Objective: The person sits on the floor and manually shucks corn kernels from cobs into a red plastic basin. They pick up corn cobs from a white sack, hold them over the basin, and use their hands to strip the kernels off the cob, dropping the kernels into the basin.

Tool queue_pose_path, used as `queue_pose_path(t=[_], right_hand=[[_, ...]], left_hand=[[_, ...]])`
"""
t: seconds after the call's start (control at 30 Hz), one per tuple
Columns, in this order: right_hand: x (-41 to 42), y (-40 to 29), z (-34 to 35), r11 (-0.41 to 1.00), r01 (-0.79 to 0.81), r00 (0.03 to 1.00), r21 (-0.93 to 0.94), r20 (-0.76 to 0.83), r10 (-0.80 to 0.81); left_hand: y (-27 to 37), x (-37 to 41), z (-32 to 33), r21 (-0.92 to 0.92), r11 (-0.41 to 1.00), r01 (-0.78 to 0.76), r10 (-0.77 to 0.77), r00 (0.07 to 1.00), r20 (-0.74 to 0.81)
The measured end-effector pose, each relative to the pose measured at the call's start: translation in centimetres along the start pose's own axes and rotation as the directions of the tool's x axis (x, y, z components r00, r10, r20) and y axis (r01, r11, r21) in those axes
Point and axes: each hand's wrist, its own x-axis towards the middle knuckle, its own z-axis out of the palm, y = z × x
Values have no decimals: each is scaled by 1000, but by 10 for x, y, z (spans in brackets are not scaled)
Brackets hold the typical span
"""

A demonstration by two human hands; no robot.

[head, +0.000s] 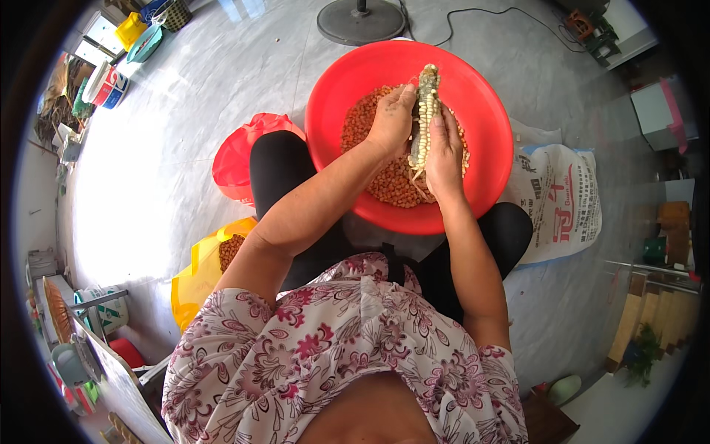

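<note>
Above a red plastic basin [481, 100], an ear of pale corn [425, 125] is held upright in the picture between both hands, with some kernels gone from its cob. My left hand [394, 116] presses its fingers on the cob's left side, near the upper half. Along the lower right side lies my right hand [446, 150], its thumb on the kernel rows. Loose orange corn kernels [396, 177] cover the basin's bottom, with a few paler ones at the right. Dry husk strands hang from the ear's lower end. The fingers behind the cob are partly hidden.
A red bag [236, 161] and a yellow bag [191, 277] with kernels lie at the left. At the right, a white woven sack [560, 205] bearing writing lies on the floor. A black round stand base [360, 25] and a cable [493, 9] are beyond the basin.
</note>
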Motion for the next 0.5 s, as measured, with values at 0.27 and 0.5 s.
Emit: queue_pose_path(t=[0.27, 0.5], right_hand=[[0, -3, 2, 987, -58, 995, 153, -68, 69], [-1, -6, 1, 992, -28, 1000, 126, -9, 29]], left_hand=[[-23, 4, -11, 647, 674, -358, 340, 927, 159], [-19, 3, -12, 387, 889, -247, 211, 968, 132]])
